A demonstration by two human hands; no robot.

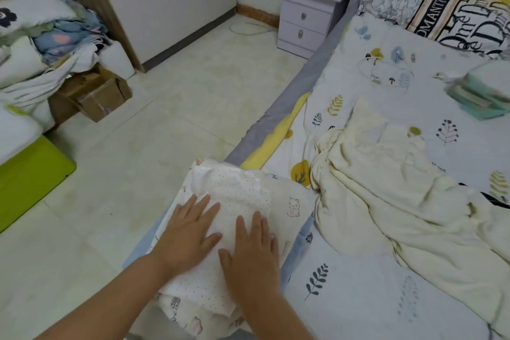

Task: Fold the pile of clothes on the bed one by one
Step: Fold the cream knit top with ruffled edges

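Both hands lie flat, fingers straight and spread, on a folded dotted white garment at the lower centre of the frame: the left hand on its left half, the right hand just beside it on the right half. Neither hand grips anything; the palms press down, which I judge serves to smooth the cloth and set the folds. The garment sits on top of another folded piece, a cream cloth with cartoon print, the two forming a stack at the near left edge of the bed, probably placed there to keep finished items within reach. To the right of the stack, in the centre right of the frame, a crumpled cream garment lies unfolded on the sheet, apparently work remaining. At the right edge a folded greenish stack rests on the bed. At the left of the frame an open cardboard box stands on the floor; its contents cannot be determined. A two-drawer nightstand at upper centre has both drawers closed.
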